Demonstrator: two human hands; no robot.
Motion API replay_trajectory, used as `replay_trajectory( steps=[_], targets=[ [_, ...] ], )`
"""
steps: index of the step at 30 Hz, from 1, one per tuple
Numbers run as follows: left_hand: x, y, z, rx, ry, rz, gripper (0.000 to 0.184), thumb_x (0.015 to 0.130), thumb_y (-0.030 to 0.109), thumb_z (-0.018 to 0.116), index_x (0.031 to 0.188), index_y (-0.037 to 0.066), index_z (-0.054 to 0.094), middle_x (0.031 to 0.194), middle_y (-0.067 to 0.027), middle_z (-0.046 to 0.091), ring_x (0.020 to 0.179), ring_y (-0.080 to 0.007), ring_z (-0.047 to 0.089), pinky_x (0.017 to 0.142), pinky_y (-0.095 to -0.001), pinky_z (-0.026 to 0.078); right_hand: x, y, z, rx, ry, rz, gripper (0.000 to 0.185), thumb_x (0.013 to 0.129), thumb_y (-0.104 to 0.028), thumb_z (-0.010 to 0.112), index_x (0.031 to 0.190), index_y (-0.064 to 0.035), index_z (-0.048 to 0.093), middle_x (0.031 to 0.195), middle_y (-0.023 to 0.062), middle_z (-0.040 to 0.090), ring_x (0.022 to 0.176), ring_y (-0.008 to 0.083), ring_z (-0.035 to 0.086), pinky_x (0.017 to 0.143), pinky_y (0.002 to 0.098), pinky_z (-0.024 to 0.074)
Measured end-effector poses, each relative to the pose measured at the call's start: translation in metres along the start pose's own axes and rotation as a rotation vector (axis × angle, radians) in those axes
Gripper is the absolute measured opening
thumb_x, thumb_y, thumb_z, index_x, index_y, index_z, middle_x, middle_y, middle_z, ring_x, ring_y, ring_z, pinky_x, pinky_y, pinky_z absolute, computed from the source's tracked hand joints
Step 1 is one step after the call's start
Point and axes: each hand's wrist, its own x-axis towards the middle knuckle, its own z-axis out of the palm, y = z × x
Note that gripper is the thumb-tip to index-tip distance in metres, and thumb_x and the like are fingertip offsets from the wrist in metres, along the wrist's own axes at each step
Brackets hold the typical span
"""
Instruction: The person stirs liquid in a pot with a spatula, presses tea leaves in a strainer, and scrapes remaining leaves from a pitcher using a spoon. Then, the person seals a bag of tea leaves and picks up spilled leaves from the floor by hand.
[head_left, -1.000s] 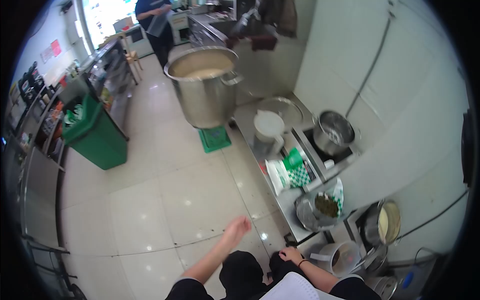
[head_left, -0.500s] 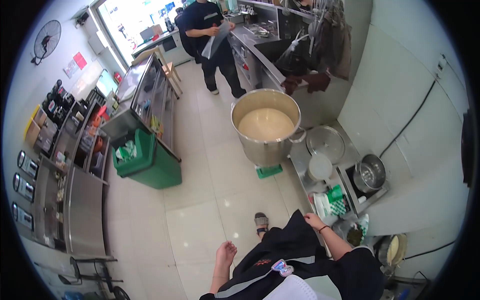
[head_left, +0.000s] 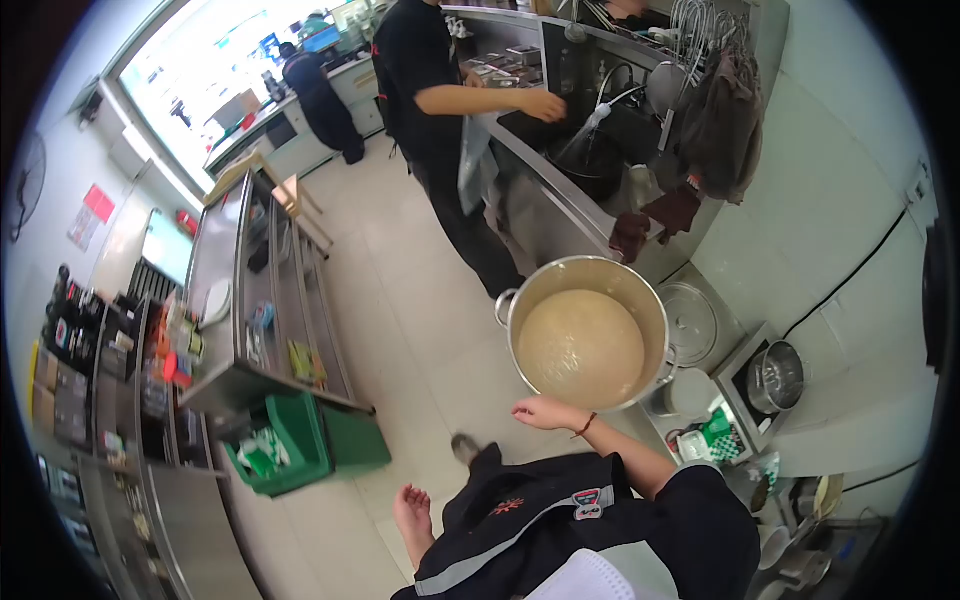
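Note:
A large steel stockpot (head_left: 590, 272) stands ahead of me, with pale brown liquid (head_left: 582, 345) in it and a loop handle at either side. My right hand (head_left: 550, 412) is just in front of the pot's near wall, palm down with loosely bent fingers, holding nothing. I cannot tell whether it touches the pot. Low on my left side, my left hand (head_left: 413, 510) hangs beside the black apron (head_left: 530, 500), empty, its fingers slightly curled and apart.
A co-worker (head_left: 430, 120) stands at the sink (head_left: 590, 165), where a faucet sprays. Left is a green bin (head_left: 350, 445) beside a steel counter (head_left: 215, 300). A glass lid (head_left: 688, 322) and a small steel pot (head_left: 776, 377) are at right. Another person (head_left: 320, 95) is farther back.
I have moved closer to the stockpot. My right hand has let go of the apron's edge and come forward to the pot. The co-worker has turned to the sink, reaching an arm over it.

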Motion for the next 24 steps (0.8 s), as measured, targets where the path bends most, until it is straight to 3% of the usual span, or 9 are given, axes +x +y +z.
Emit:
replay_trajectory(
  steps=[3,5,7,11,15,17,20,24],
  targets=[
    [0.08,0.059,0.047,0.095,-0.108,-0.05,0.011,0.082,0.017,0.055,0.08,0.006,0.056,0.063,-0.0047,0.053,0.06,-0.0189,0.053,0.059,-0.0293,0.046,0.091,0.034,0.002,0.135,0.189,0.039,0.027,0.086,-0.025,0.05,0.099,-0.0038,0.061,0.088,0.0136,0.065,0.081,0.0259,0.062,0.072,0.035,0.0478],
    [0.129,0.099,0.103,0.216,-0.173,-0.092,0.012,0.083,0.016,0.053,0.078,0.005,0.055,0.064,-0.0046,0.053,0.058,-0.0178,0.053,0.056,-0.029,0.045,0.14,0.015,-0.024,0.152,0.253,0.102,0.026,0.086,-0.024,0.051,0.098,-0.0035,0.062,0.086,0.0122,0.065,0.08,0.0242,0.062,0.071,0.0341,0.0478],
    [0.179,0.133,0.165,0.406,-0.368,0.05,0.015,0.085,0.017,0.051,0.078,0.004,0.055,0.065,-0.0042,0.054,0.057,-0.0162,0.054,0.055,-0.0276,0.045,0.16,0.012,-0.057,0.15,0.287,0.213,0.026,0.086,-0.024,0.052,0.097,-0.0031,0.062,0.084,0.0108,0.065,0.079,0.0224,0.062,0.07,0.0331,0.0478],
    [0.196,0.186,0.313,0.779,-0.597,0.178,0.017,0.087,0.017,0.05,0.084,0.003,0.058,0.069,-0.0042,0.056,0.064,-0.0129,0.055,0.059,-0.0247,0.046,0.189,0.008,-0.115,0.3,0.429,0.281,0.023,0.085,-0.022,0.054,0.095,-0.002,0.062,0.083,0.0108,0.065,0.077,0.0213,0.062,0.067,0.0331,0.0478],
    [0.219,0.174,0.417,0.99,-0.813,0.121,0.017,0.087,0.016,0.05,0.088,0.001,0.059,0.072,-0.0045,0.058,0.068,-0.0129,0.056,0.063,-0.0243,0.046,0.185,0.039,-0.156,0.405,0.71,0.385,0.019,0.085,-0.015,0.051,0.093,-0.001,0.061,0.078,0.0085,0.064,0.072,0.0154,0.06,0.065,0.0285,0.0471],
    [0.221,0.148,0.453,1.129,-0.998,0.014,0.018,0.087,0.016,0.05,0.091,0.001,0.06,0.076,-0.005,0.059,0.071,-0.0125,0.056,0.066,-0.0246,0.047,0.178,0.062,-0.174,0.372,0.878,0.438,0.018,0.085,-0.011,0.048,0.091,-0.0002,0.061,0.077,0.0086,0.064,0.07,0.0144,0.059,0.065,0.027,0.0468],
    [0.21,0.105,0.501,1.353,-1.318,0.033,0.019,0.087,0.017,0.051,0.094,0.001,0.06,0.08,-0.0048,0.06,0.073,-0.0117,0.056,0.068,-0.0245,0.046,0.169,0.101,-0.227,0.463,0.985,0.412,0.019,0.081,-0.002,0.046,0.092,-0.0005,0.061,0.076,0.0066,0.064,0.073,0.0123,0.06,0.067,0.0254,0.0468],
    [0.218,0.06,0.567,1.465,-1.595,0.017,0.02,0.086,0.018,0.054,0.097,0.002,0.06,0.078,-0.0039,0.061,0.073,-0.0108,0.056,0.068,-0.0247,0.045,0.166,0.173,-0.332,0.232,1.208,0.563,0.018,0.075,-0.004,0.047,0.078,0.001,0.064,0.069,0.0119,0.064,0.066,0.0179,0.061,0.062,0.029,0.0471]
  ],
)
